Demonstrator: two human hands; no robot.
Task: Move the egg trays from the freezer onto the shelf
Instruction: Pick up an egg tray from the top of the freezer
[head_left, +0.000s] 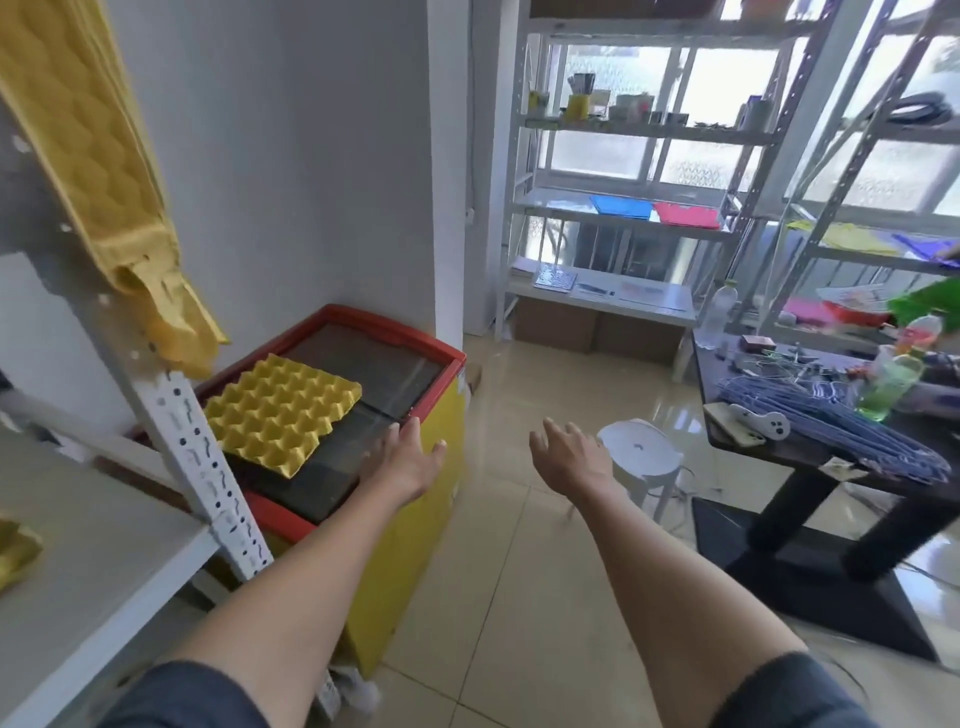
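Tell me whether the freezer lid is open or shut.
Shut: the freezer's glass lid panels lie flat inside the red frame, with the yellow egg tray resting on top.

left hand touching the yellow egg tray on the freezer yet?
Apart. The head view shows dark glass lid between the left hand and the yellow egg tray; the hand is open near the freezer edge.

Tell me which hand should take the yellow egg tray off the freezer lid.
Left. The left hand is open at the freezer edge, close beside the egg tray; the right hand hangs open over the floor, farther away.
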